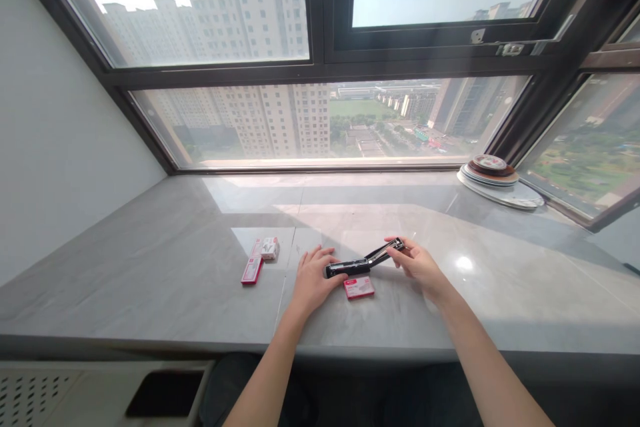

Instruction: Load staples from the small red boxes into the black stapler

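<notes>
A black stapler (pixel 349 268) lies opened out on the grey marble-look ledge, its right half tilted up from the hinge. My left hand (pixel 314 279) grips the left end, with the thumb along the near side and the fingers stretched behind it. At the raised right end, my right hand (pixel 414 261) pinches the tip between thumb and fingers. A red-and-white small box (pixel 359 288) lies flat just in front of the stapler. Left of my hands are another red-and-white box (pixel 252 271) and a small white box (pixel 270 248), close together.
A stack of plates and round lids (pixel 500 190) stands at the far right corner by the window. The window frame (pixel 320 73) runs behind the ledge (pixel 165 267). Below the front edge at left is a pale surface (pixel 100 393) with a dark rectangular object (pixel 164 393).
</notes>
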